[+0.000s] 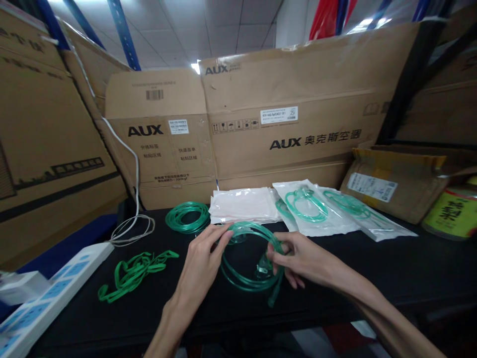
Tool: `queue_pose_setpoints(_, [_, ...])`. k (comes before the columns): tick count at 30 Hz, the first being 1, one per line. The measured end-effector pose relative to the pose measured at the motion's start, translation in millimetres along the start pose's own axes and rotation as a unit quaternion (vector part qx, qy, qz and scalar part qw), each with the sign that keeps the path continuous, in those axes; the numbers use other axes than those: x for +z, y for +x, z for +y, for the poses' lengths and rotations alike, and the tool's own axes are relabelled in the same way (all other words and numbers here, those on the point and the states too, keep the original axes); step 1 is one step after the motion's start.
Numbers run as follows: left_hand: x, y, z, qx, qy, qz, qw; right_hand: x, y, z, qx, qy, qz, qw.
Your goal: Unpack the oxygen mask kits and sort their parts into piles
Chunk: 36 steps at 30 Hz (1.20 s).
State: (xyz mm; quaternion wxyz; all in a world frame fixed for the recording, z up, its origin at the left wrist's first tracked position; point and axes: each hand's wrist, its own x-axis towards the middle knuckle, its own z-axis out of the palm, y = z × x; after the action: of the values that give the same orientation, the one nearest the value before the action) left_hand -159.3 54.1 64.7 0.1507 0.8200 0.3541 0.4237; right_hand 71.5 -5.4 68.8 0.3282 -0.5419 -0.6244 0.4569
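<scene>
From where I watch, both my hands are on the green tube (246,286), which is bent round into a ring over the front of the black worktop (149,311). My left hand (206,251) pinches the top left of the ring, with its thumb and fingers close together. My right hand (296,254) has its fingers curled around the right side of the ring. A clear piece (264,269) is just beside my right fingers, but I cannot tell how it joins on. One end of the tube hangs down below that hand. To the left, a flat green band (136,272) lies in a messy heap. Behind my left hand sits a green coil (186,229), and next to it is a pile of white packs (244,205). Two see-through bags (337,224) with green tubes inside lie behind my right hand. Past them, at the right, are a small brown box (391,184) and a yellow-green tub (452,214). A white power strip (61,298) lies at the far left.
</scene>
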Motion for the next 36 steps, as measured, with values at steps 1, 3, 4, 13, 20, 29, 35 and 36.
queue_pose_setpoints(1, [-1, -1, -1, -0.01, -0.006, -0.004, 1.0, 0, 0, 0, -0.006, 0.021, -0.01, 1.0])
queue_pose_setpoints(3, [-2, -6, -4, -0.039, -0.024, -0.016, 0.999, -1, 0, -3, -0.028, 0.065, -0.025, 0.997])
queue_pose_setpoints(4, [-3, -8, -6, -0.059, -0.038, -0.026, 0.997, -2, -1, -6, -0.042, 0.086, -0.029, 0.995])
queue_pose_setpoints(13, [-10, -17, -6, -0.2, -0.24, -0.102, 0.944, 3, -2, -30, -0.086, 0.174, 0.046, 0.98])
queue_pose_setpoints(20, [-17, -13, 4, -0.235, -0.338, -0.015, 0.911, 14, 1, -14, -0.046, 0.127, -0.005, 0.991])
queue_pose_setpoints(29, [-26, -14, 1, -0.238, -0.333, -0.006, 0.912, 12, 12, -25, -0.09, 0.082, -0.022, 0.992])
queue_pose_setpoints(35, [-62, 12, -31, -0.239, -0.196, 0.044, 0.95, 23, 66, -64, -0.114, 0.091, 0.059, 0.988])
queue_pose_setpoints(36, [-70, 18, -40, -0.24, -0.146, 0.049, 0.959, 28, 81, -70, -0.103, 0.084, 0.071, 0.989])
